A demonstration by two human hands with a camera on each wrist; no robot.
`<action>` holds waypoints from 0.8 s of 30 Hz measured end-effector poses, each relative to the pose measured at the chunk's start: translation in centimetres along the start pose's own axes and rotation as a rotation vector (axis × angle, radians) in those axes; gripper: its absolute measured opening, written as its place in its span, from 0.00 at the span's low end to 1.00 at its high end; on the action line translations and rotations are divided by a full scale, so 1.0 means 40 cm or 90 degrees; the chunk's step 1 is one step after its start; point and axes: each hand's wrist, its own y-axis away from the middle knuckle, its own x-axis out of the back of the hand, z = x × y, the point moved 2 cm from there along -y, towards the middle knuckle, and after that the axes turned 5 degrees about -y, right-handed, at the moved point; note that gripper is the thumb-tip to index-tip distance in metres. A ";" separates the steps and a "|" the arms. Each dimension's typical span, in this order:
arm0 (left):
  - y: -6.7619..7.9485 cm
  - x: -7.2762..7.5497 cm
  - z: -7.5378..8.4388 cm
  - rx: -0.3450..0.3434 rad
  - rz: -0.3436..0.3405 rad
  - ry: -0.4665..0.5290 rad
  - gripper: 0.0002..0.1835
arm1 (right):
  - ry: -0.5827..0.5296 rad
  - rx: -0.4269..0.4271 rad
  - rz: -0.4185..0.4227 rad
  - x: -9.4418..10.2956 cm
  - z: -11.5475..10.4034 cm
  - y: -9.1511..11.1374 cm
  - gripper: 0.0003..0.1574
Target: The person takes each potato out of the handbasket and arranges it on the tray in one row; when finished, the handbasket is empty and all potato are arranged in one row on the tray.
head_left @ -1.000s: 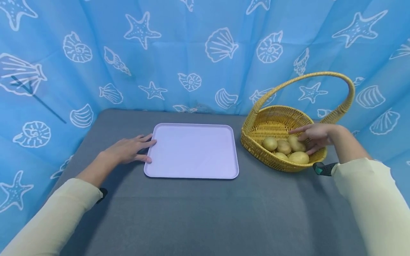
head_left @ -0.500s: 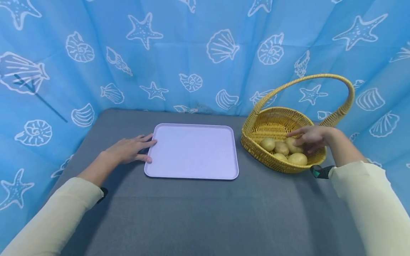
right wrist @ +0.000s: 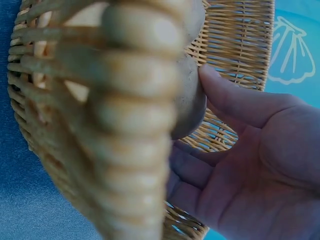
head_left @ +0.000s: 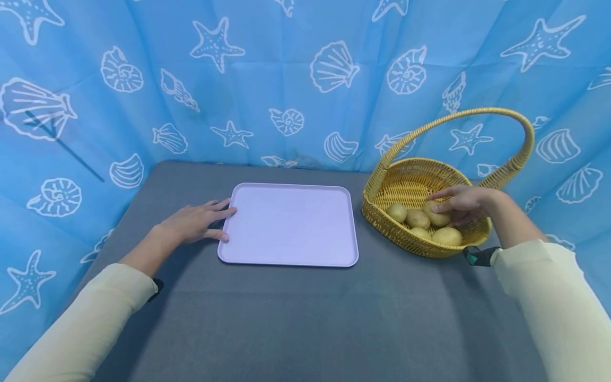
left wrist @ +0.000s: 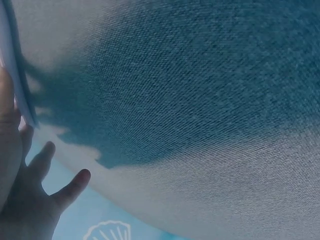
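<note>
My left hand rests at the left edge of a pale lilac tray, fingers spread and fingertips over its rim. In the left wrist view the fingers are spread near a sliver of the tray. My right hand reaches into a yellow wicker basket and holds a potato between thumb and fingers. In the right wrist view the thumb touches that potato, while the basket's rim hides part of it. Several other potatoes lie in the basket.
The basket's tall arched handle rises above the right hand. A grey cloth covers the table. Behind it hangs a blue curtain with white shells and starfish.
My right hand has moved slightly left and its thumb has come onto the potato, which it now grips. The left hand stays at the tray's edge.
</note>
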 end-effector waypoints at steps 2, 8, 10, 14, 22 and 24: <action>0.001 0.000 -0.001 -0.002 0.002 0.000 0.47 | 0.023 0.023 -0.008 -0.008 -0.009 0.009 0.48; 0.001 -0.002 -0.004 -0.008 0.007 -0.005 0.47 | -0.019 0.029 0.008 -0.023 -0.012 0.023 0.43; 0.001 -0.002 -0.003 -0.009 0.007 -0.005 0.46 | -0.040 0.022 0.016 -0.023 -0.008 0.024 0.43; 0.004 -0.001 -0.004 -0.009 0.007 -0.004 0.46 | -0.041 0.026 0.030 -0.021 -0.012 0.025 0.42; 0.004 -0.002 -0.005 -0.011 0.011 -0.005 0.45 | -0.033 0.026 0.057 -0.023 -0.024 0.025 0.43; 0.002 -0.003 -0.005 -0.012 0.012 -0.008 0.45 | -0.031 0.034 0.057 -0.025 -0.024 0.028 0.43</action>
